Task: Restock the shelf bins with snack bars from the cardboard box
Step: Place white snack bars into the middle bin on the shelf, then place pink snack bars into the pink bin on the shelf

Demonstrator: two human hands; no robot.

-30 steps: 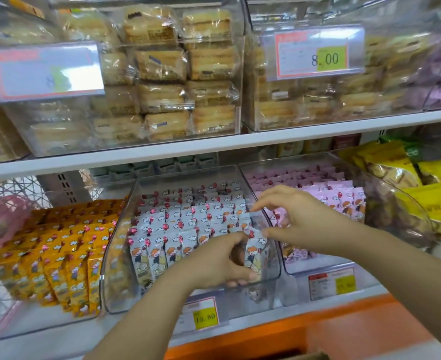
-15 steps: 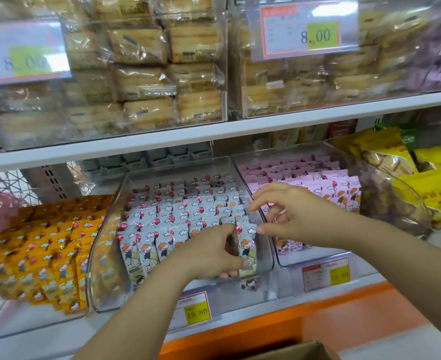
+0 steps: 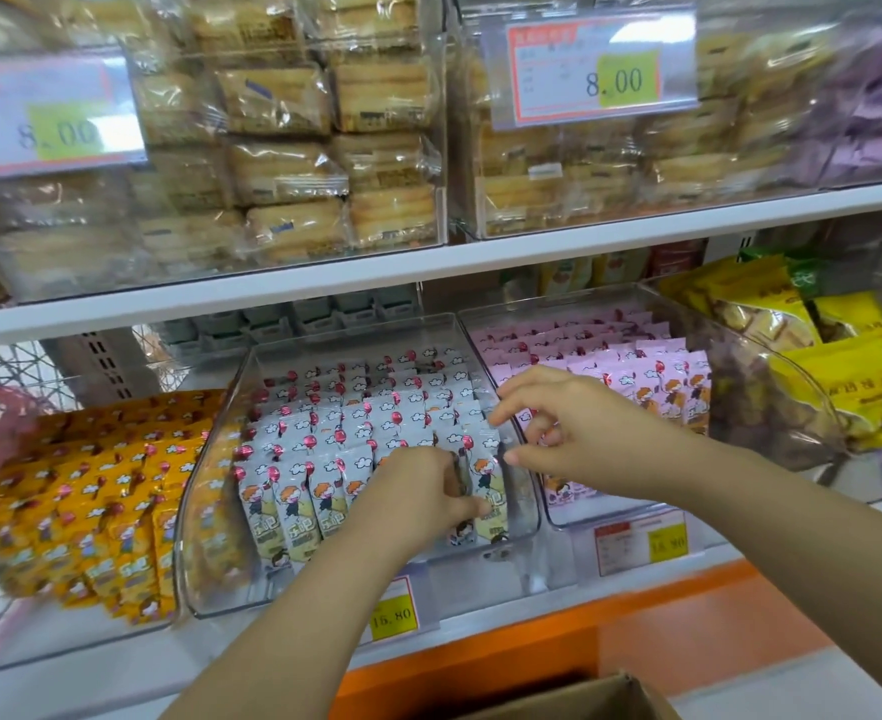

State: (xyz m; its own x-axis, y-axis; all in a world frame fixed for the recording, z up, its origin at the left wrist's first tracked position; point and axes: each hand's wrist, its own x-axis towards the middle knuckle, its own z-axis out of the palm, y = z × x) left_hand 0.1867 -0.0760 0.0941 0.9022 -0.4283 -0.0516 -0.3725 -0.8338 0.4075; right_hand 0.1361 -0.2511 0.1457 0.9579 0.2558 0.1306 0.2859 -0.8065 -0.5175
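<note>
White lower shelf [image 3: 91, 667], clear middle bin [image 3: 480, 574] of white-wrapped snack bars [image 3: 376, 423] standing on it, orange-bar bin [image 3: 54, 636] just left of the middle bin, pink-bar bin [image 3: 610, 511] just right, yellow-bag bin [image 3: 792, 407] beyond that.

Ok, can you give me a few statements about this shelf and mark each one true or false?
1. The left hand holds a white snack bar at the front of the middle bin. True.
2. The bin left of it holds pink packets. False: orange packets fill it; the pink packets lie further right.
3. The upper right price tag reads 8.00. True.
4. The box sits on the upper shelf. False: the cardboard box shows at the picture's bottom edge.
</note>
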